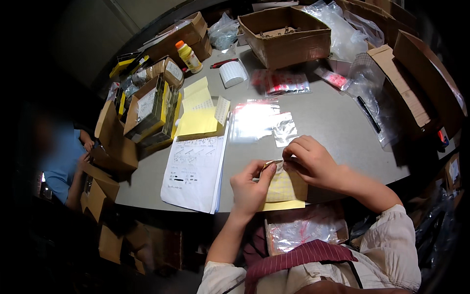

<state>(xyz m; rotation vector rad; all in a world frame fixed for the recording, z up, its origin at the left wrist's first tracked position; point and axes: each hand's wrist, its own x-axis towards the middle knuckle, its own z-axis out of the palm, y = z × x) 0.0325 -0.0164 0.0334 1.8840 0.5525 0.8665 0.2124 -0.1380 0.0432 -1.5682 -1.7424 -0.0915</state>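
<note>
At the table's front edge, both hands work on a yellow-backed sheet of small labels [286,186]. My left hand [250,185] is closed on its upper left corner, with the thumb on top. My right hand [313,161] is closed in a pinch at the top edge. Its fingertips hide whether a label is between them. Just beyond lies a small clear plastic bag [285,128], beside a stack of clear zip bags [253,120] that shines with glare. To the left of my left hand is a pad of printed paper [193,171] with yellow sheets [198,120] on it.
An open cardboard box [289,46] stands at the back. Left are a yellow bottle [189,56], black-yellow boxes [152,108] and a person in blue [61,161]. A label roll [233,73], red-printed bags [284,82] and a black pen [368,113] lie around. Below is a bag-filled box [303,232].
</note>
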